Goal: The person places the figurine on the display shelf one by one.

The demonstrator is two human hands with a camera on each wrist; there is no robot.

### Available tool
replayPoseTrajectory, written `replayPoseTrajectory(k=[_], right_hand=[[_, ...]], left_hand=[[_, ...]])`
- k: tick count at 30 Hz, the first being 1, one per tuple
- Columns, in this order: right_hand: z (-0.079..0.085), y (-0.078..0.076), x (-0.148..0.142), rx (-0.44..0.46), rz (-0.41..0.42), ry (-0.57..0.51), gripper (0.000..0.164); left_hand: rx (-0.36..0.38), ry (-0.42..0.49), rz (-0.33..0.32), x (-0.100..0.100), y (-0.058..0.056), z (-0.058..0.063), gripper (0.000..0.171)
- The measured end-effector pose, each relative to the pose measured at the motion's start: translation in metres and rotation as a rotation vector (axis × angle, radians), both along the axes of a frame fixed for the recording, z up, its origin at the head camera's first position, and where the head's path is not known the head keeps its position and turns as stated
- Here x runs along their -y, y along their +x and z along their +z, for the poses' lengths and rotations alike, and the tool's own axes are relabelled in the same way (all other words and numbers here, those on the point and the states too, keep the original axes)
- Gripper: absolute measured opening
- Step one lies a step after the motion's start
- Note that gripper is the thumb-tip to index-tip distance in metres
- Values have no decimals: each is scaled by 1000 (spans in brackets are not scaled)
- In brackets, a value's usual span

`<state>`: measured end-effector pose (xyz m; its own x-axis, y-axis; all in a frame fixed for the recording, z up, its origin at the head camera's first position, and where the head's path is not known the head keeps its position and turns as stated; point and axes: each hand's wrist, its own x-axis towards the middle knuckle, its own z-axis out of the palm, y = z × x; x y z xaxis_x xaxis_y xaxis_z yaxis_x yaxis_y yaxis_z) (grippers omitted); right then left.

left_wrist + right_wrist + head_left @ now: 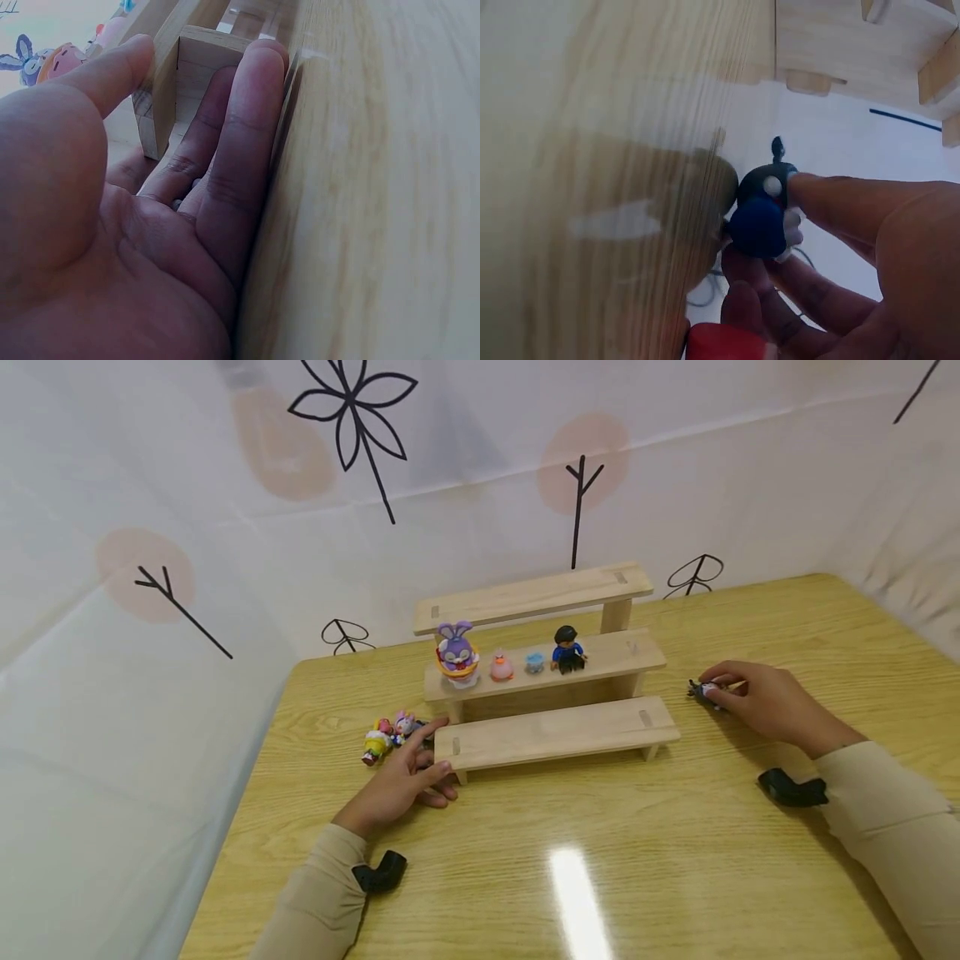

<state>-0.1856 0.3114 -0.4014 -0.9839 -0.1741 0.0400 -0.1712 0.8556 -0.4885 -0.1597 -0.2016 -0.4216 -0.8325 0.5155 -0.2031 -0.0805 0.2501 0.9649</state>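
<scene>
A stepped wooden shelf (555, 732) stands on the table. My left hand (401, 785) rests against the left end of its lowest board, the thumb at the front corner and another finger near the back one. In the left wrist view, its fingers (244, 127) lie nearly straight beside the board's end. To the right of the shelf, my right hand (765, 697) pinches a small toy figure (703, 693) low over the table. In the right wrist view the toy figure (761, 217) appears dark and blue with white parts, and something red (724, 343) is below it.
On the middle board stand a purple rabbit figure (457, 656), a pink figure (502, 667), a small blue figure (534, 662) and a seated black-haired toy person (567, 650). Several figures, one yellow (377, 742), lie beside my left hand. A patterned white cloth (480, 510) hangs behind.
</scene>
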Motion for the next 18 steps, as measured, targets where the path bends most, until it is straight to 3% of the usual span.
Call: replayPoseTrajectory(k=[4,11,18], right_hand=[[0,1,3,11,19,-6,29],[0,2,5,46,30,-3,43],[3,3,12,-79,25,3,32]], left_hand=[[4,6,3,0,2,-1,66],[15,7,5,0,3,-1,67],[8,3,11,0,2,-1,66]])
